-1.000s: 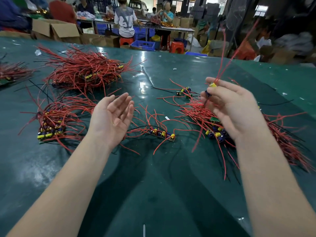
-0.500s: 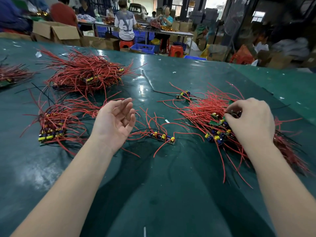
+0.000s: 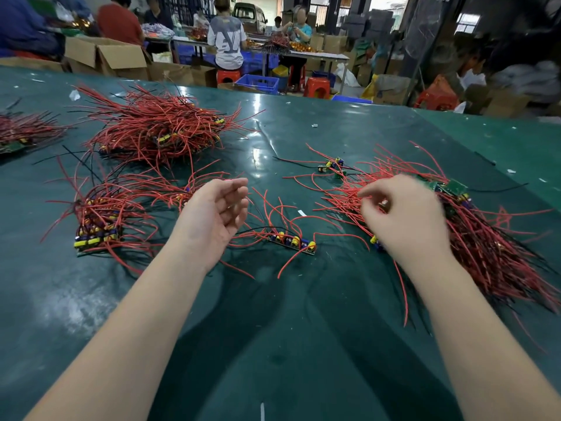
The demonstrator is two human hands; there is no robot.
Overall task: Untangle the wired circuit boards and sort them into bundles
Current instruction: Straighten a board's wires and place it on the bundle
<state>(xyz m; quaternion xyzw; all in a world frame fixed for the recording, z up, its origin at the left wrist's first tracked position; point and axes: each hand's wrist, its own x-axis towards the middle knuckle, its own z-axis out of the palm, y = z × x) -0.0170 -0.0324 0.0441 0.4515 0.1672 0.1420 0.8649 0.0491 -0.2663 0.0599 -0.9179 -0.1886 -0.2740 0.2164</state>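
Note:
My right hand [image 3: 403, 220], blurred by motion, rests on the tangled pile of red-wired circuit boards [image 3: 491, 244] at the right. Its fingers curl into the wires, and the blur hides whether they grip anything. My left hand [image 3: 212, 217] hovers palm-up left of centre, fingers apart and empty. A single board with yellow and blue parts [image 3: 294, 241] lies between my hands. A stacked bundle of boards [image 3: 97, 229] sits to the left of my left hand. A large heap of wired boards [image 3: 158, 132] lies behind it.
Everything lies on a dark green table [image 3: 273, 344]. A small loose board [image 3: 331, 165] sits beyond the right pile, and another heap [image 3: 21, 132] at the far left edge. Cardboard boxes [image 3: 106, 59] and seated people are past the table's far edge.
My right hand came down from holding a wired board in the air onto the right pile, then shifted left across it. My left hand stayed open and barely moved.

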